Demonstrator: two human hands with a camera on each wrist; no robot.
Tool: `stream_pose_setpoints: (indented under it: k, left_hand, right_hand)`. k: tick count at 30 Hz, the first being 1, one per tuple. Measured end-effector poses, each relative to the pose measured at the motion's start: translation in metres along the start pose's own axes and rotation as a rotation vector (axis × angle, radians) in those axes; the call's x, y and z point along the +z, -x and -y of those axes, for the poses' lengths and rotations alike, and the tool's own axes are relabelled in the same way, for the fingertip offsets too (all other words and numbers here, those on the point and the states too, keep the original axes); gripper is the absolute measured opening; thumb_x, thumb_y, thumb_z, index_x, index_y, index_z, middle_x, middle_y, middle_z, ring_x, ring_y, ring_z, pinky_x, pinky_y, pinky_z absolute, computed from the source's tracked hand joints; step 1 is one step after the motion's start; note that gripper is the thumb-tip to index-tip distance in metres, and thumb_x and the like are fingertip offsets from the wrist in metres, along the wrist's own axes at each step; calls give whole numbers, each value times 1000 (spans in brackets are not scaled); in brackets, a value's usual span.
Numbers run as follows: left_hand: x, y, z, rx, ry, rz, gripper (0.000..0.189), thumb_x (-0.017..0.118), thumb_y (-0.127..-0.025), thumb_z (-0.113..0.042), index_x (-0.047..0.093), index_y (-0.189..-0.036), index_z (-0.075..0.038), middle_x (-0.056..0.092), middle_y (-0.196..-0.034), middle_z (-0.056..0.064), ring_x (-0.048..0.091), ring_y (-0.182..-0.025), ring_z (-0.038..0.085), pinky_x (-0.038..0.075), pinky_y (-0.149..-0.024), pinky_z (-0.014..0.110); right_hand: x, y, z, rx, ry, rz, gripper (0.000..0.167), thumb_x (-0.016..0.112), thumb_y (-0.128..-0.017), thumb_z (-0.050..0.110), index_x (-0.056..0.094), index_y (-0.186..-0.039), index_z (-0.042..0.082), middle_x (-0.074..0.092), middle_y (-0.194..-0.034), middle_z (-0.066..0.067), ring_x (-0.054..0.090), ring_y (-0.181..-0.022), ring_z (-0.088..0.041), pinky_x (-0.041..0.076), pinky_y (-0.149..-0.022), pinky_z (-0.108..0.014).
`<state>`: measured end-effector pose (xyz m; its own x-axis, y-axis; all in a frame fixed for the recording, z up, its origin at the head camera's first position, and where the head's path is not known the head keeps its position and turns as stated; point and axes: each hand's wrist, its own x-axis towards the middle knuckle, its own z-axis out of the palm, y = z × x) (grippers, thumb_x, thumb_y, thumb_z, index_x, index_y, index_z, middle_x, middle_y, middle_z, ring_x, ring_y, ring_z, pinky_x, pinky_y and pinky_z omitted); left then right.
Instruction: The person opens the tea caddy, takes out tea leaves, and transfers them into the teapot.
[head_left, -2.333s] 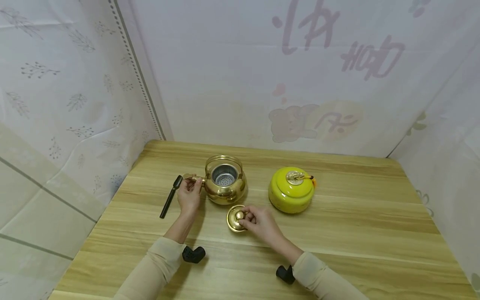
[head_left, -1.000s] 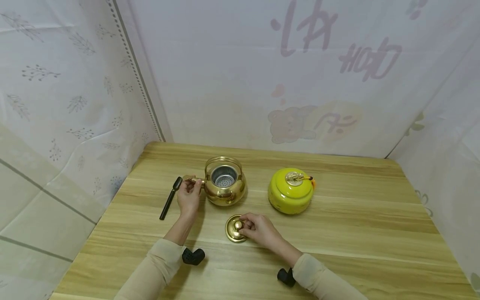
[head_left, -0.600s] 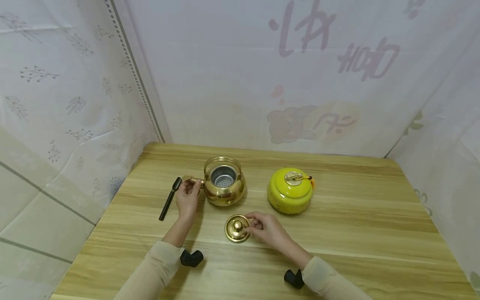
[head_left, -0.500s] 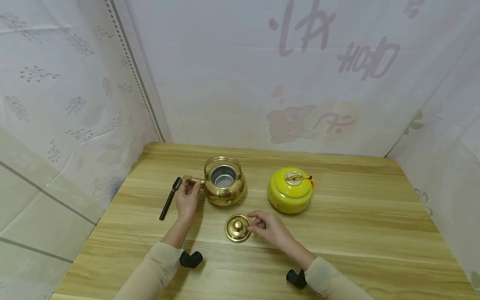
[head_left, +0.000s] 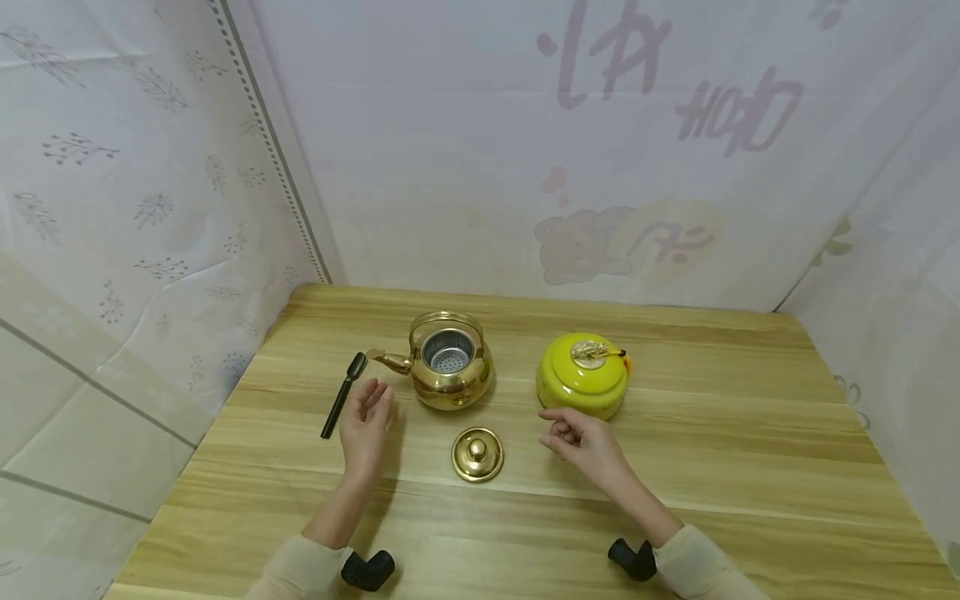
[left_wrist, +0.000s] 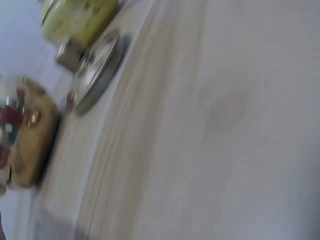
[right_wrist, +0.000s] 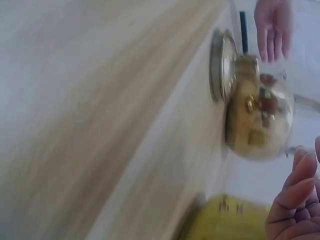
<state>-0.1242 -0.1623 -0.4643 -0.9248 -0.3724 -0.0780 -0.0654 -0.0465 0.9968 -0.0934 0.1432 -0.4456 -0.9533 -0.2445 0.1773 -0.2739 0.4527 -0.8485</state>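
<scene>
A gold teapot (head_left: 450, 387) stands uncovered at centre left in the head view, a metal strainer (head_left: 450, 354) in its mouth. Its lid (head_left: 477, 455) lies on the table in front, knob up. My left hand (head_left: 365, 429) hovers just short of the spout, fingers loosely bent and holding nothing. My right hand (head_left: 588, 450) holds nothing either, its fingers loosely curled close to the front of a yellow lidded jar (head_left: 581, 375). In the right wrist view the teapot (right_wrist: 262, 117) appears beyond the right fingers (right_wrist: 295, 205).
A black scoop (head_left: 343, 396) lies left of the spout, close to my left hand. A black device sits at each wrist, such as the left one (head_left: 367, 571). Patterned cloth (head_left: 450, 167) hangs behind the wooden table (head_left: 750, 433).
My right hand has set the lid on the table, let go of its knob and moved right toward the jar. My left hand has left the spout and drawn back toward me.
</scene>
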Motion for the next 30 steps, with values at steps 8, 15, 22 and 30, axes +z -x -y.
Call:
stream_pose_setpoints:
  k: [8, 15, 22, 30]
  left_hand:
    - [33, 38, -17, 92, 115, 104, 42, 60, -90, -2, 45, -130, 7, 52, -126, 23, 57, -107, 10, 46, -92, 14]
    - [74, 53, -25, 121, 151, 374, 53, 63, -87, 1, 40, -135, 7, 45, -135, 27, 44, -127, 37, 41, -103, 25]
    - [116, 52, -20, 104, 27, 500, 64, 68, -86, -8, 36, -140, 4, 42, -142, 20, 38, -133, 35, 32, -109, 41]
    - [150, 47, -12, 85, -51, 534, 74, 72, -84, -16, 32, -142, 4, 36, -146, 23, 35, -135, 34, 30, -111, 42]
  right_hand:
    - [-32, 5, 0, 95, -58, -93, 27, 67, -86, 5, 64, -112, -2, 64, -79, -7, 49, -61, -3, 45, -50, -18]
    - [-55, 3, 2, 94, -22, -247, 25, 66, -87, 5, 64, -111, -4, 63, -85, -11, 54, -66, -4, 47, -55, -16]
    - [-70, -12, -11, 28, 27, -379, 27, 68, -86, 8, 65, -111, -1, 63, -86, -10, 54, -67, -1, 47, -55, -12]
    - [-75, -30, -16, 29, 15, -380, 32, 69, -85, 9, 63, -115, -1, 63, -89, -13, 53, -69, -2, 45, -57, -11]
